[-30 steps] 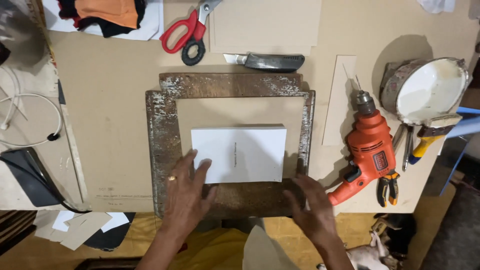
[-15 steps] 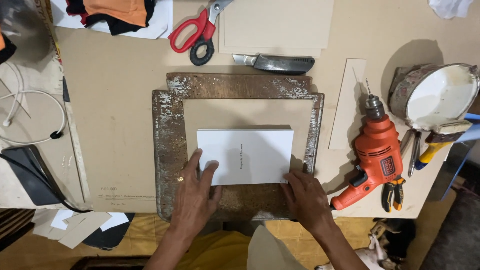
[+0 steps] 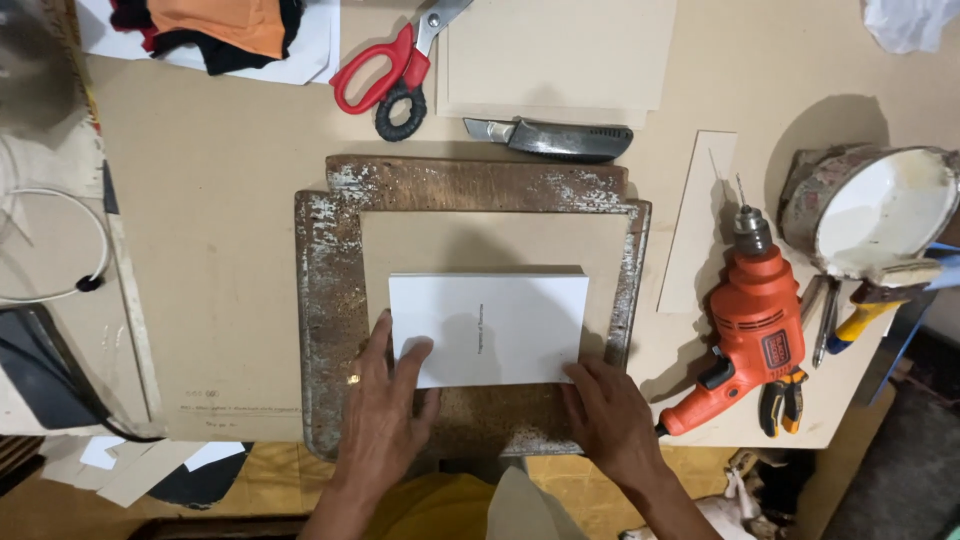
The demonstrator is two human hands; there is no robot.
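Observation:
A white stack of paper sheets [image 3: 495,325] lies on a tan board [image 3: 490,240] that rests on a worn, rusty wooden slab [image 3: 330,300]. My left hand [image 3: 385,410] lies flat on the slab with its fingers spread, and the fingertips press the stack's lower left corner. My right hand [image 3: 610,415] rests flat at the stack's lower right corner, fingertips touching its near edge. Neither hand grips anything.
Red-handled scissors [image 3: 385,70] and a grey utility knife [image 3: 550,138] lie beyond the slab, near a pile of tan boards [image 3: 555,55]. An orange power drill [image 3: 750,320], pliers [image 3: 785,400], a screwdriver [image 3: 865,315] and a white-lined pot [image 3: 875,210] sit at the right. A cardboard strip [image 3: 700,215] lies beside the drill.
The view has shifted slightly. Both hands have slid a little along the stack's near edge and stay pressed at its lower corners; the stack stays on the board.

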